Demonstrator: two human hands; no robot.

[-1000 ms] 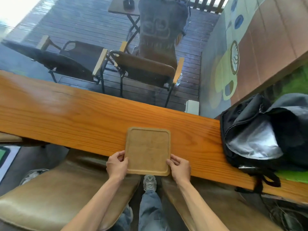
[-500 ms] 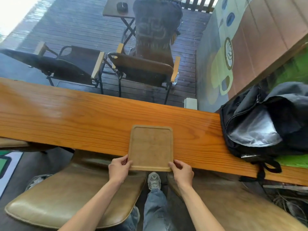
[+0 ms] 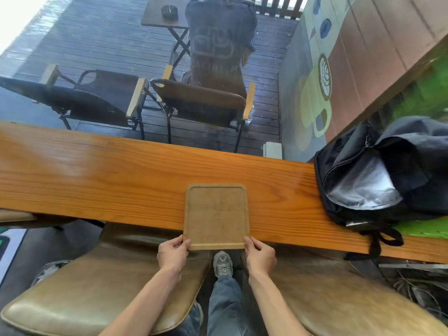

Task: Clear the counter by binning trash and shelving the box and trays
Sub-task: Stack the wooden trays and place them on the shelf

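Note:
A square wooden tray [image 3: 215, 214] with rounded corners lies flat on the orange wooden counter [image 3: 109, 175], its near edge jutting past the counter's front edge. My left hand [image 3: 172, 254] grips the tray's near left corner. My right hand [image 3: 260, 257] grips the near right corner. The tray holds nothing. No trash or box shows in this view.
An open black backpack [image 3: 378, 180] sits on the counter to the right of the tray. Two tan padded stools [image 3: 104, 289] stand under the counter, either side of my legs. Beyond the glass are dark chairs [image 3: 198, 103] and a seated person.
Both hands have slid from the tray's sides back to its near corners. The tray still lies on the counter, now hanging a little further over the front edge.

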